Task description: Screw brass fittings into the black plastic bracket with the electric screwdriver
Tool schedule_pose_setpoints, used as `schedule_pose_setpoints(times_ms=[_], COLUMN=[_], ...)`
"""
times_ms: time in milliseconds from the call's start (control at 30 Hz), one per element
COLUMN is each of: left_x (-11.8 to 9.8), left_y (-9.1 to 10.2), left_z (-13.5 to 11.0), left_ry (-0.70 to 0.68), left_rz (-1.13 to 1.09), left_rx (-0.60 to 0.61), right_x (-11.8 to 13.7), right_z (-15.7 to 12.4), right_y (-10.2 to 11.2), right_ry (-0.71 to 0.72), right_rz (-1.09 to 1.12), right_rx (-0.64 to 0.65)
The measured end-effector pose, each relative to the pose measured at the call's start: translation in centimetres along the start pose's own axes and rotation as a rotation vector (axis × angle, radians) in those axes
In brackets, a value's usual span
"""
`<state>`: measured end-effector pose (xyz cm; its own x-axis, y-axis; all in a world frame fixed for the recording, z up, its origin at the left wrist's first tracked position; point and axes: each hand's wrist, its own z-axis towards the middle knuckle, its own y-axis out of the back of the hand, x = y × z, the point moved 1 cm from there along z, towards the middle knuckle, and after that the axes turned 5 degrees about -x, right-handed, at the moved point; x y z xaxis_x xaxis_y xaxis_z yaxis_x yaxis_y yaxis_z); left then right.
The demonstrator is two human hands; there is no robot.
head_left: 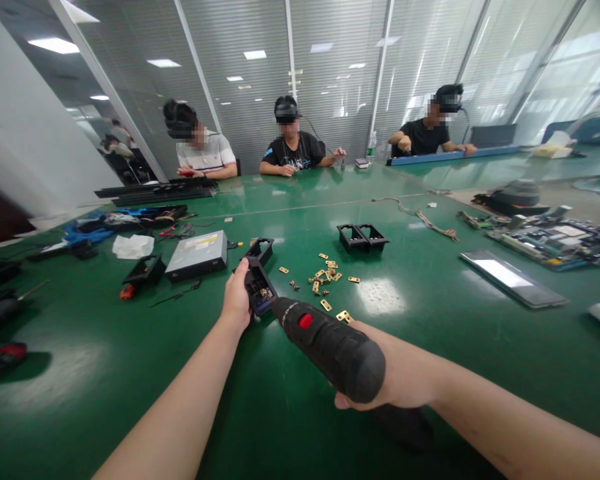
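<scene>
My left hand (237, 297) is closed around the side of a black plastic frame (261, 288), tilted above the green table. Small brass-coloured pieces show inside the frame's near part. My right hand (387, 367) grips a black cordless power screwdriver (325, 343) with a red switch on top. The tool's front end points at the frame's near end; its tip is hidden, so I cannot tell if it touches. To the right of the frame lie several small brass plates (326, 305) and some small screws (294, 285).
Behind the brass plates stands another black double frame (363, 238). A disc drive (198, 254) and a black part (145, 269) lie left. A phone (513, 278) and circuit boards (560, 233) lie right. Across the green table (290, 413) sit three people. Tools line the left edge.
</scene>
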<state>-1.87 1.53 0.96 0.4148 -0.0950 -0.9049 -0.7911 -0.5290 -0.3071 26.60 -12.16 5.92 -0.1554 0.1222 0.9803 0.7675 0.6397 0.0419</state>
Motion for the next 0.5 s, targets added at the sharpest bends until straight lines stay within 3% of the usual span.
schedule_pose_setpoints(times_ms=[500], left_x=[0.04], left_y=[0.10], left_z=[0.17], left_ry=[0.002], left_rz=[0.009], left_rx=[0.005], right_x=[-0.05], right_z=[-0.06], right_y=[0.09], right_ry=[0.006], right_rz=[-0.009], right_rx=[-0.013])
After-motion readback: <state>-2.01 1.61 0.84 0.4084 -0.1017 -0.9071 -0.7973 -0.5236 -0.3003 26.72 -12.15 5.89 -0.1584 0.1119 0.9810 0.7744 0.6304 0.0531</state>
